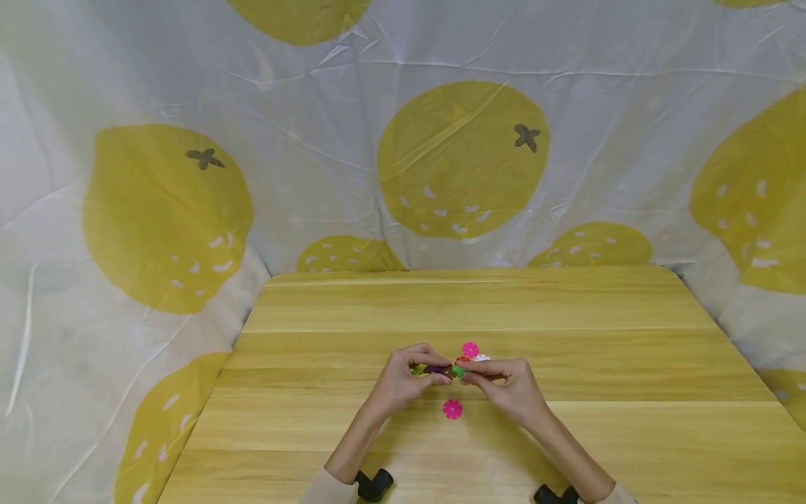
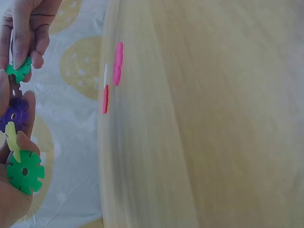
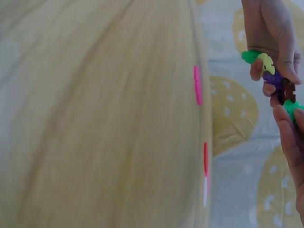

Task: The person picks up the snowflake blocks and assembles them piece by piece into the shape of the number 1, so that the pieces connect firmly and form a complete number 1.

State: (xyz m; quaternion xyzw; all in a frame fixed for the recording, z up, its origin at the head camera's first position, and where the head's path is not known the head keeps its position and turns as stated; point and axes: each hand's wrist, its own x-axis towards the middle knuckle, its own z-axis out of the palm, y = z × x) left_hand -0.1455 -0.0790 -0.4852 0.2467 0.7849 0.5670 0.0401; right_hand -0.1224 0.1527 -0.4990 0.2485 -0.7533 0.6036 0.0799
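My left hand [image 1: 403, 381] holds a chain of notched plastic snowflake discs above the table. In the left wrist view the chain runs from a green disc [image 2: 25, 173] through a yellow disc [image 2: 13, 142] and a purple disc [image 2: 14, 115] to a brown disc [image 2: 14, 87]. Thumb and fingers of the left hand grip it around the purple and brown discs. Another green disc [image 1: 458, 372] is pinched by my right hand [image 1: 515, 388] and meets the brown one. Whether their slots are fully joined I cannot tell.
On the wooden table [image 1: 302, 420] lie loose discs: a pink disc [image 1: 452, 409] nearer me, and behind the hands another pink disc [image 1: 470, 349], a red disc [image 1: 462, 359] and a white disc [image 1: 483, 358]. A lemon-print curtain [image 1: 315, 161] hangs beyond the table's edge.
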